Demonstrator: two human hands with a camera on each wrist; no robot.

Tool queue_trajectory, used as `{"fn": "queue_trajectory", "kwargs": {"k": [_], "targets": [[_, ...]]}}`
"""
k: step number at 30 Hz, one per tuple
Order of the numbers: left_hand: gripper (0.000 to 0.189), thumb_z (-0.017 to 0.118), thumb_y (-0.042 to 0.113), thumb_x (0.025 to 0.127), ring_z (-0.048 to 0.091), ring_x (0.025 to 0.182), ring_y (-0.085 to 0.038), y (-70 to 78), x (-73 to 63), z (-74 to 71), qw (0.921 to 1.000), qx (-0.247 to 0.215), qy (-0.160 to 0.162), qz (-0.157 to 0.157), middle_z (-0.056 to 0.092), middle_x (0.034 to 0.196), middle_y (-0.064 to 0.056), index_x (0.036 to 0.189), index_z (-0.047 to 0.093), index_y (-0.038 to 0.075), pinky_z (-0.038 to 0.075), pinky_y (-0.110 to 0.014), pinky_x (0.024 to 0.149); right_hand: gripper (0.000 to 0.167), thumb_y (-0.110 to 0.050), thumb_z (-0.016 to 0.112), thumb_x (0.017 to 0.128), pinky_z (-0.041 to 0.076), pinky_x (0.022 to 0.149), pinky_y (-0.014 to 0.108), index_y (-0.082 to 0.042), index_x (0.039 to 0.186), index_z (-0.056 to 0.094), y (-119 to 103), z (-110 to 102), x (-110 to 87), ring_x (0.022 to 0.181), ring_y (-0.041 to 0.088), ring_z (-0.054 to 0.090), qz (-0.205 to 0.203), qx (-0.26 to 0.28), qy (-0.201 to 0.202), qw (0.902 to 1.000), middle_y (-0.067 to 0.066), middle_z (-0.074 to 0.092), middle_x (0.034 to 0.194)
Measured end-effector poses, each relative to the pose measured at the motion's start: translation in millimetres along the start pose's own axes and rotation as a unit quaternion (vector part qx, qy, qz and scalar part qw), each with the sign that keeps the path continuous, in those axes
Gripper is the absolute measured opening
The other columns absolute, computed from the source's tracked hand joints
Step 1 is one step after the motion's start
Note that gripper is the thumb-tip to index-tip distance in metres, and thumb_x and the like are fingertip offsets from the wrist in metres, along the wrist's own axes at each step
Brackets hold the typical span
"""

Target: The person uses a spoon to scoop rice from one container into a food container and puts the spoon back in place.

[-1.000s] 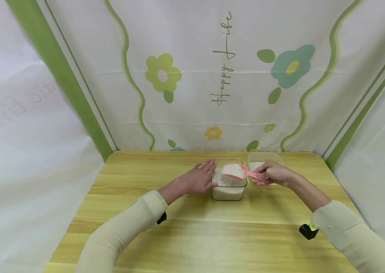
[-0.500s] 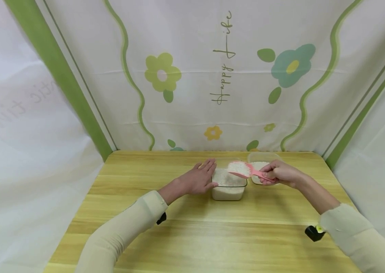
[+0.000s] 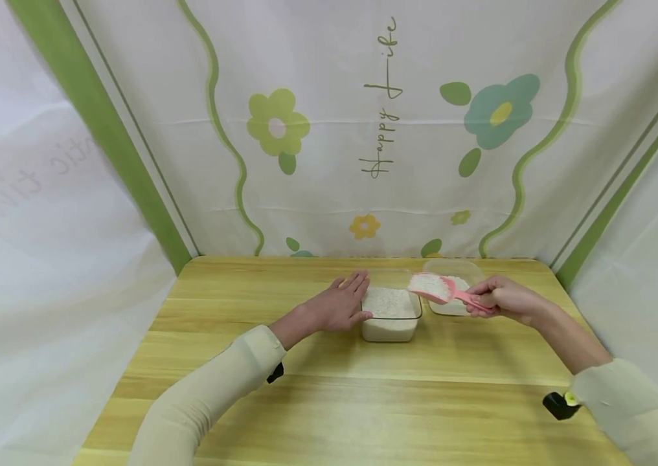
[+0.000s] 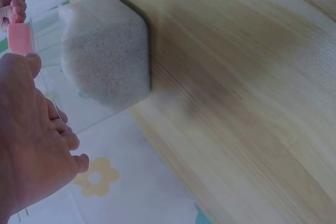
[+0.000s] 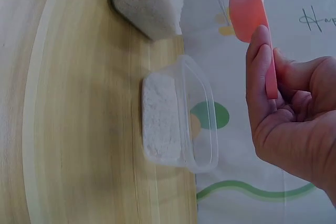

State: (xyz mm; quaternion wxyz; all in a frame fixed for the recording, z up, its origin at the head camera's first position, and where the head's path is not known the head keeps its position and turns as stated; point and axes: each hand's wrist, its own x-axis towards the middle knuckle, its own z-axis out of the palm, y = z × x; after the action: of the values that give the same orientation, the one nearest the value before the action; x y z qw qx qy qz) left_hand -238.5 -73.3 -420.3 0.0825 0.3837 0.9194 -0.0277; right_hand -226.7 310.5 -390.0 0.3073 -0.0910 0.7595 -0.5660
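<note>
My right hand (image 3: 510, 299) grips the handle of a pink scoop (image 3: 444, 292) heaped with white rice. The scoop is up above the gap between two containers, its tip over the right rim of the left one. That left one is a clear glass container (image 3: 390, 330) with rice in its lower part. My left hand (image 3: 340, 304) lies with straight fingers against its left rim. To the right stands a clear plastic container (image 5: 186, 119) with a layer of white rice. In the left wrist view, the rice (image 4: 107, 51) shows through the glass beside my left hand.
Both containers stand near the back edge of a wooden table (image 3: 329, 401). Right behind it hangs a white curtain (image 3: 317, 188) with printed flowers; more white cloth closes off the left and right sides.
My right hand has moved to the right with the loaded scoop, from over the glass container toward the plastic one. The left hand has stayed in place.
</note>
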Motion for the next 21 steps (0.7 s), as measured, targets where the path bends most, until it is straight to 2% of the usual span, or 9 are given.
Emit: {"fn": "queue_trajectory", "kwargs": {"k": [6, 13, 21], "targets": [[0.080, 0.023, 0.058, 0.105, 0.001, 0.157, -0.026, 0.3, 0.6, 1.1, 1.0000, 0.000, 0.004, 0.003, 0.001, 0.169, -0.015, 0.160, 0.008, 0.002, 0.018, -0.048, 0.125, 0.045, 0.006, 0.042, 0.098, 0.058, 0.076, 0.020, 0.031, 0.135, 0.034, 7.1, -10.0, -8.1, 0.082, 0.010, 0.072, -0.002, -0.002, 0.008, 1.0000, 0.002, 0.072, 0.090], [0.080, 0.023, 0.057, 0.106, 0.000, 0.157, -0.026, 0.5, -0.3, 2.0, 1.0000, 0.001, 0.006, 0.004, 0.000, 0.169, -0.016, 0.160, 0.008, 0.002, 0.018, -0.047, 0.125, 0.044, 0.004, 0.043, 0.099, 0.058, 0.076, 0.021, 0.028, 0.135, 0.038, 12.6, -22.6, -11.6, 0.084, 0.010, 0.071, 0.010, -0.025, 0.026, 0.9993, -0.001, 0.072, 0.090], [0.079, 0.022, 0.056, 0.106, 0.000, 0.157, -0.028, -0.3, -0.4, 3.9, 0.9998, 0.018, 0.011, 0.005, 0.001, 0.168, -0.018, 0.160, 0.009, -0.001, 0.019, -0.047, 0.125, 0.047, 0.005, 0.041, 0.099, 0.058, 0.075, 0.020, 0.030, 0.137, 0.032, 16.4, -34.0, -11.7, 0.084, 0.009, 0.072, 0.021, -0.023, 0.046, 0.9985, 0.001, 0.072, 0.090]]}}
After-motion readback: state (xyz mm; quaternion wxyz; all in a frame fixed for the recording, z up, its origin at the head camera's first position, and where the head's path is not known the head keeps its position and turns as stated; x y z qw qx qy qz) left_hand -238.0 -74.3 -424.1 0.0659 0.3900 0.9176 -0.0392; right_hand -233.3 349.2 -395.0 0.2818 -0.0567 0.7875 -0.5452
